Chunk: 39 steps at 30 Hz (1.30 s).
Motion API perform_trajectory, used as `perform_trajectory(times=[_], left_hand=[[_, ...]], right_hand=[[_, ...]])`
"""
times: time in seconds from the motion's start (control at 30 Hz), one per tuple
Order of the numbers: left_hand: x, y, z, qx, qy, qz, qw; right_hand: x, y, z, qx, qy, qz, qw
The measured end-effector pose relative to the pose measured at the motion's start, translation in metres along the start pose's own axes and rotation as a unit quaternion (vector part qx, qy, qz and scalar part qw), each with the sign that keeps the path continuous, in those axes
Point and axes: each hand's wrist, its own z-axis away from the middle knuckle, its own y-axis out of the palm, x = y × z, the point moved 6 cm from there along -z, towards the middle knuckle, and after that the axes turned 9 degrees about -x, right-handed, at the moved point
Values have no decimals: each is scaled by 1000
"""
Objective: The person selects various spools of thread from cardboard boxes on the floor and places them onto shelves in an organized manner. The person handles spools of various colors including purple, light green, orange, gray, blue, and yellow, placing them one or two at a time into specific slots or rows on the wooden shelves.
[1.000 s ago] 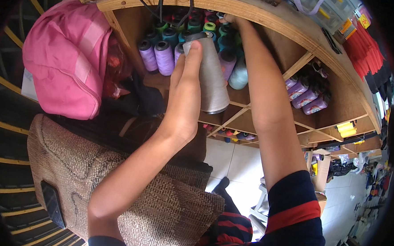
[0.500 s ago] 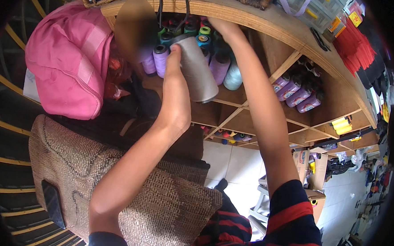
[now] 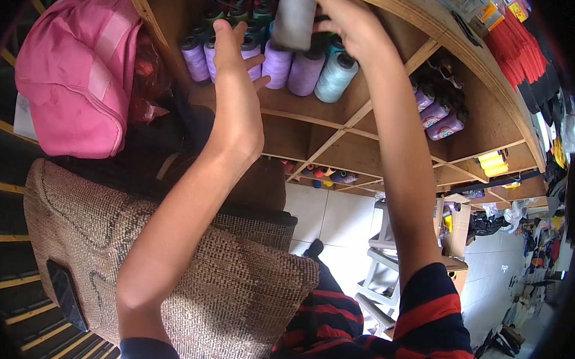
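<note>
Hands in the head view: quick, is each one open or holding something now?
Left hand: open and empty, in front of lilac thread spools; contact can't be told.
Right hand: holding the grey spool.

No words or numbers can be made out. At two o'clock, in a compartment of the wooden shelf [image 3: 489, 122], a purple spool [image 3: 455, 122] carries a round white and red label [image 3: 446, 131], its print too small to read. Between one and two o'clock, near the rim, a yellow tag [image 3: 519, 11] with a red mark sits just above red fabric [image 3: 518, 52], an orange label [image 3: 488, 13] beside it, both too blurred to read
</note>
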Motion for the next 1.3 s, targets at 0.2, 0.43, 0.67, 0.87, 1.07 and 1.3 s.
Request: perform_trajectory(times=[0.2, 0.43, 0.67, 0.87, 1.07, 1.3], left_hand=[[-3, -3, -1, 53, -29, 20, 998], [-3, 10, 4, 104, -28, -11, 994], [-4, 7, 4, 96, -13, -14, 995], [-6, 9, 3, 98, -7, -26, 995], [2, 25, -17, 123, 16, -97, 987], [20, 36, -35, 157, 44, -158, 974]], right_hand=[[-4, -1, -62, -94, -66, 16, 993], [-18, -21, -91, -154, -106, 113, 976], [-32, -24, -108, -185, -135, 211, 950], [-42, -30, -116, -208, -148, 271, 928], [-47, -32, -122, -222, -156, 312, 910], [-50, -36, -128, -235, -163, 344, 894]])
